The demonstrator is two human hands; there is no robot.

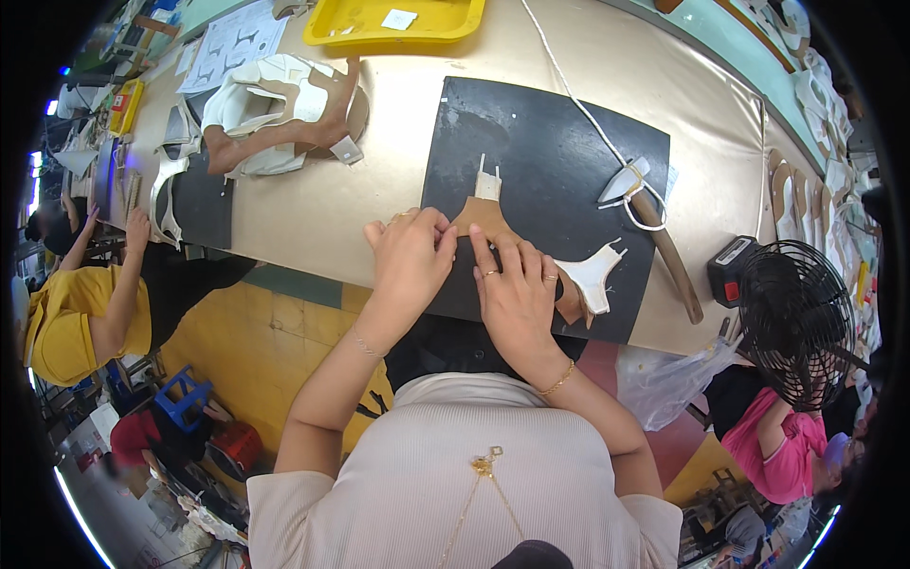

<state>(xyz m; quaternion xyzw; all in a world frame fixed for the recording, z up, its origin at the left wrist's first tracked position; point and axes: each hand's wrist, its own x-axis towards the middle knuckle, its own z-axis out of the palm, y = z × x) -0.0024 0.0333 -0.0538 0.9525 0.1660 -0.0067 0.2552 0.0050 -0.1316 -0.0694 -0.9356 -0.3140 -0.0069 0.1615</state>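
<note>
A tan leather shoe-upper piece point(483, 216) lies on a black mat point(550, 123) in front of me. White strap ends stick out of its far end, and a white forked part point(594, 272) shows at its right end. My left hand point(414, 256) is closed, with thumb and fingers pinched at the piece's left edge. Across its middle, my right hand point(517, 296) lies with fingers stretched out and pressing down, hiding part of the leather. Right of the piece rests a hammer point(668, 251), a white cord looped around its head.
A stack of tan and white uppers point(284, 123) stands at left, behind it a printed sheet point(234, 43). A yellow tray point(393, 36) sits at the far edge. To the right are a black fan point(796, 322) and a plastic bag point(668, 384). People work on both sides.
</note>
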